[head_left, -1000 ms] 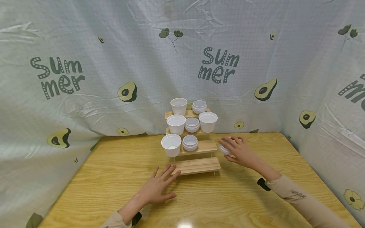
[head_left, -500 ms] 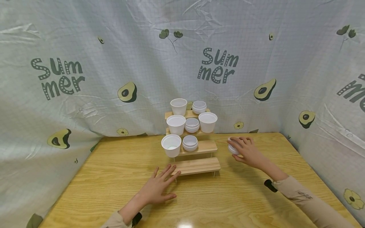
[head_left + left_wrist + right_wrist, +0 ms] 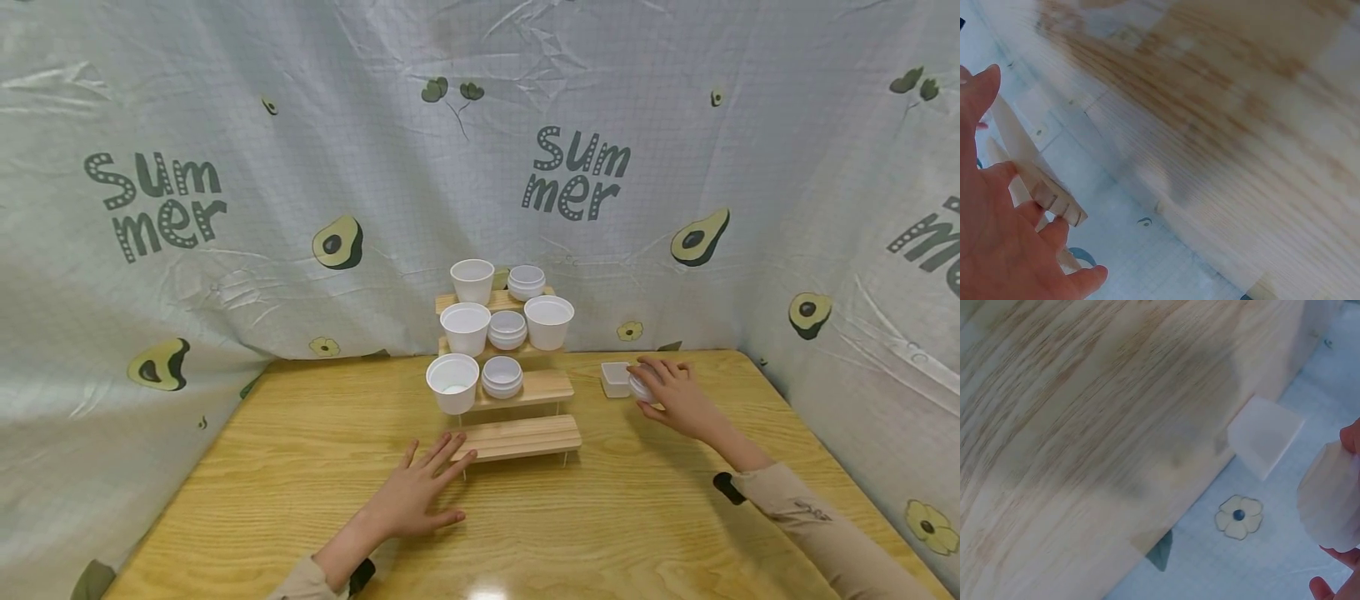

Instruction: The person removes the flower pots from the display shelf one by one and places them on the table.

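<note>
Desk (image 3: 315,442), wood-grained, head view. Left hand (image 3: 412,496): fingers spread, the tips covering the near end of the bottom step (image 3: 521,437) of a wooden stand (image 3: 546,385). Right hand (image 3: 678,400), well apart from it: thumb and fingers around a round white jar (image 3: 642,386), partly hidden by them; whether jar and desk touch cannot be told. Square white box (image 3: 615,380): just beside the right hand, on the side toward the left. Four white cups (image 3: 465,329) and three small jars (image 3: 507,330): on the upper steps, beyond the left hand.

Left wrist view: hand cut off at the frame edge, fingers at the stand's end, blurred.

Right wrist view: only fingers in frame, round jar cropped; box near them, soft-edged.
</note>
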Tool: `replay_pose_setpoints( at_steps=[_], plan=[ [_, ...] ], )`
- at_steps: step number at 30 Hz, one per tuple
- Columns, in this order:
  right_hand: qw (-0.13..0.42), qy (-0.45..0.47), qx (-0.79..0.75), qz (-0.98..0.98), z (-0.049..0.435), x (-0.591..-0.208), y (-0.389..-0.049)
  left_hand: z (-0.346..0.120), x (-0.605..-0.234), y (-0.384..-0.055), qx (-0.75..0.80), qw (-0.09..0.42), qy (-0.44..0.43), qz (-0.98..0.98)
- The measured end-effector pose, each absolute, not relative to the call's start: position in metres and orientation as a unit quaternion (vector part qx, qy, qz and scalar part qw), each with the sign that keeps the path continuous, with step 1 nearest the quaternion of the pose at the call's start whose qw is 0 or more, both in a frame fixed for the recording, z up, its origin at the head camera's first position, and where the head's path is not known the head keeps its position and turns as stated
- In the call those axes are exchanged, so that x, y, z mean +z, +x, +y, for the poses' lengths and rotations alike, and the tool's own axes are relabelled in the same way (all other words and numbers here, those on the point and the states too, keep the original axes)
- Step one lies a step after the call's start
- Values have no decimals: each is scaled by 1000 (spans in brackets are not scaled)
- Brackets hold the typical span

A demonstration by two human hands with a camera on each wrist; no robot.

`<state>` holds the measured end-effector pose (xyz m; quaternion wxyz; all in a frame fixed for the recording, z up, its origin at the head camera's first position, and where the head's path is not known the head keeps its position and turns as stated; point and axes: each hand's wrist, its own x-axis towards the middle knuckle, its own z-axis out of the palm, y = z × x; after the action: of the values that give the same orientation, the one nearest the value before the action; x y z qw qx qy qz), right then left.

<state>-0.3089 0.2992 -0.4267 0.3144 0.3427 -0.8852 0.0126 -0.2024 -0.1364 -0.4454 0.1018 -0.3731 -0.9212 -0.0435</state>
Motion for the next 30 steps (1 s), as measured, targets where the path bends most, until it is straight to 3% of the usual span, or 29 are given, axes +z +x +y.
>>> replay_pose_setpoints(
  at_steps=[30],
  plan=[
    [306,241,-31,-921,324,-443,-346,-137,-443,-201,-37,95,-375,-921]
  ],
)
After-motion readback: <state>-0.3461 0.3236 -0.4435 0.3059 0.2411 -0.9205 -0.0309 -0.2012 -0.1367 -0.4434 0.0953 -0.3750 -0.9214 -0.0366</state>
